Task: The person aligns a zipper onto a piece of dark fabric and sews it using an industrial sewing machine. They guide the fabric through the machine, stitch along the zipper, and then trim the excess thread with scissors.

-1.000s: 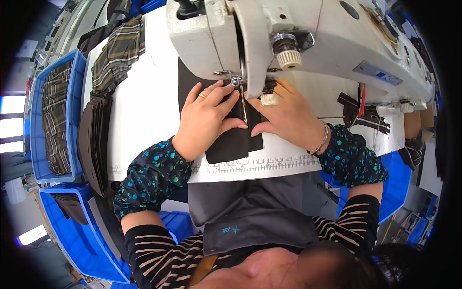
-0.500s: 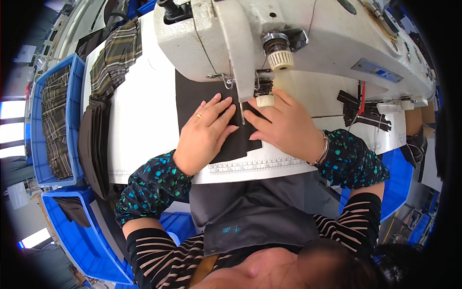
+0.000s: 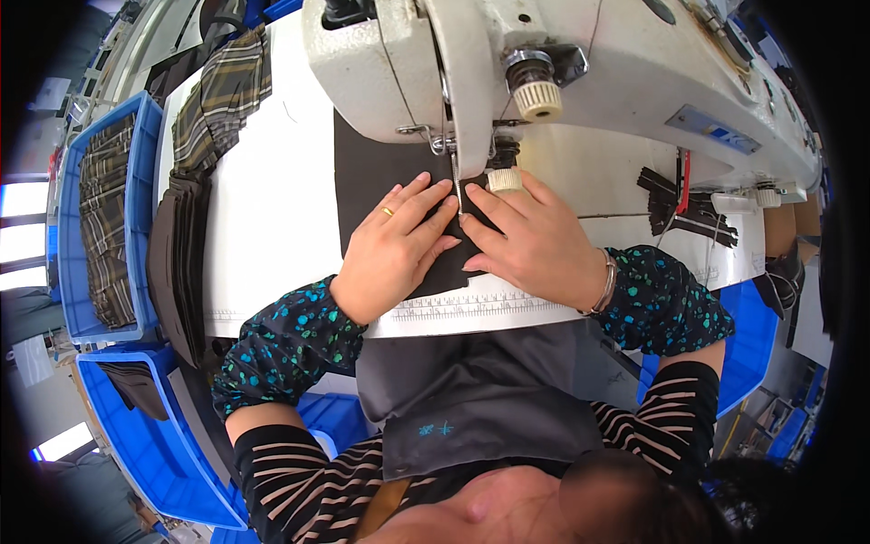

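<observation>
Dark brown fabric (image 3: 372, 172) lies under the needle and presser foot (image 3: 444, 143) of a white sewing machine (image 3: 580, 54), with a zipper (image 3: 457, 195) lengthwise on it. My left hand (image 3: 391, 247) presses on the fabric left of the zipper, fingers lying flat and slightly apart, a ring on one. On the zipper's other side, my right hand (image 3: 524, 243) rests with spread fingers, index tip at the zipper's lower part; some fingertips are partly hidden by a knob (image 3: 503, 179).
Plaid pieces (image 3: 222, 95) and stacked dark pieces (image 3: 177, 263) lie at left, beside blue bins (image 3: 145, 213) (image 3: 172, 453). Loose zippers (image 3: 689, 218) and a red-handled tool (image 3: 683, 190) are right. A ruler strip (image 3: 435, 310) runs along the table's front edge.
The fabric and zipper have slid away from me beneath the foot. My left hand has moved back toward me from a second ago; my right hand's fingers have shifted down the zipper.
</observation>
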`<state>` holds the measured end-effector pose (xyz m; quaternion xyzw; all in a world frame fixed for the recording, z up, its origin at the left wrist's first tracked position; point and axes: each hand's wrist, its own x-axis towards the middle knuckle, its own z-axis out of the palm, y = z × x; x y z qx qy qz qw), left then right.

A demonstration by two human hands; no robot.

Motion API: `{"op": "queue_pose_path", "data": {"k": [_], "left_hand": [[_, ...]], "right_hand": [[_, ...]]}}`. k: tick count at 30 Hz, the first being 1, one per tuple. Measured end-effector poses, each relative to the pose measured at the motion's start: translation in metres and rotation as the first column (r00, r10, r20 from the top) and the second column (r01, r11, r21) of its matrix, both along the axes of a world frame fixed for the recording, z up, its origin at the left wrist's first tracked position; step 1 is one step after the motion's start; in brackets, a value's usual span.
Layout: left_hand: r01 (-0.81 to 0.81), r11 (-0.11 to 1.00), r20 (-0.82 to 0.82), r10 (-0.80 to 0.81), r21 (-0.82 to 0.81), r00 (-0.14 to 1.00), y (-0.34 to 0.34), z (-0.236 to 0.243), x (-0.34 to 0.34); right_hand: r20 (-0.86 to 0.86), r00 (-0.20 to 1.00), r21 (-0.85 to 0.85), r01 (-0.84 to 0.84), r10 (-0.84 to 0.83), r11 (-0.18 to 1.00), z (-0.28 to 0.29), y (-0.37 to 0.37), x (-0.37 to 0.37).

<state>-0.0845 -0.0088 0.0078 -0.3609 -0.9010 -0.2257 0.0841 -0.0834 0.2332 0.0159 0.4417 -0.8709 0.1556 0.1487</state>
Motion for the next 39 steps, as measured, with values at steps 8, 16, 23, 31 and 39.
{"op": "queue_pose_path", "data": {"k": [8,16,23,31,39], "left_hand": [[0.049,0.998,-0.081,-0.053,-0.048,0.995,0.001,0.004,-0.008],[-0.011,1.000,-0.098,0.009,-0.018,0.995,0.004,0.004,-0.029],[-0.064,0.998,-0.094,0.064,0.012,0.993,0.001,0.003,-0.030],[-0.029,1.000,-0.145,0.030,0.010,0.989,0.000,0.000,-0.013],[-0.041,0.998,-0.190,0.032,-0.046,0.981,0.003,0.005,-0.010]], "right_hand": [[0.029,0.999,0.019,0.014,-0.014,1.000,0.000,0.001,0.000],[0.026,0.998,-0.043,0.060,-0.059,0.997,-0.010,0.000,-0.020],[-0.004,0.997,-0.026,0.079,-0.079,0.997,-0.009,0.003,-0.023],[-0.003,0.998,0.028,0.069,-0.069,0.997,-0.004,0.006,-0.012],[-0.013,0.996,0.046,0.089,-0.089,0.995,-0.007,0.004,-0.012]]}}
